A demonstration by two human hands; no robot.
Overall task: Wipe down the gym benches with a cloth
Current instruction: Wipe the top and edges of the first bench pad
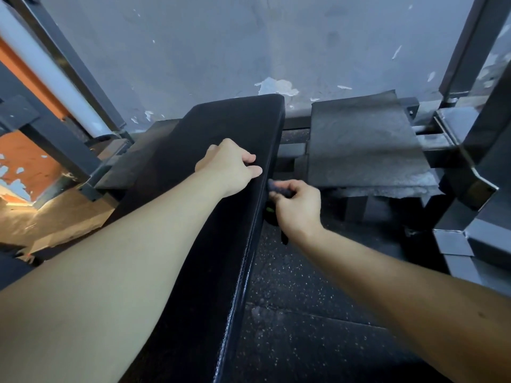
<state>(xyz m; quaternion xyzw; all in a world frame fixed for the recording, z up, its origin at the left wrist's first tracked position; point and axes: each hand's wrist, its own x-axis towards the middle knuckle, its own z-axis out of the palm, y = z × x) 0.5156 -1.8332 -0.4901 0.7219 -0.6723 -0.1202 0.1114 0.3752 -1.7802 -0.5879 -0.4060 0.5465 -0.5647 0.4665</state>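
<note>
A long black padded gym bench runs from the bottom of the view up toward the grey wall. My left hand rests on top of the pad near its right edge, fingers curled, thumb and forefinger at the rim. My right hand is beside the bench's right side wall and grips a dark bunched cloth against that side. Part of the cloth hangs below the hand, with a small green spot showing.
A dark rubber mat lies folded over a low frame right of the bench. Grey steel rack posts stand at the right, slanted bars at the left. Speckled black rubber flooring lies between the bench and the rack.
</note>
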